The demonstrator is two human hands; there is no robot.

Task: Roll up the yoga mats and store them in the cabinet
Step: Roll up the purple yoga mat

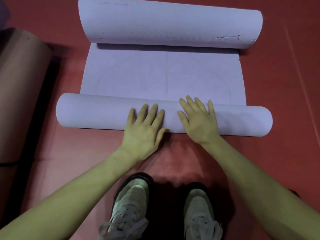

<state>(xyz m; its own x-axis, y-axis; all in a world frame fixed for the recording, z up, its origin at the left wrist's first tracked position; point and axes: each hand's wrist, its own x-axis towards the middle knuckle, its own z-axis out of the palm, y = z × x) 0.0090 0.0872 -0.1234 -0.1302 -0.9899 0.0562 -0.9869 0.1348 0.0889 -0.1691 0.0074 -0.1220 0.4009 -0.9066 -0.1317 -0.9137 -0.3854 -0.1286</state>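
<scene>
Both hands, left hand (144, 125) and right hand (197, 120), press flat-fingered on the lilac mat (162, 75), whose near roll (97, 113) lies left-to-right.

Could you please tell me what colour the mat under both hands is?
The mat is pale lavender, seen in the head view.
</scene>
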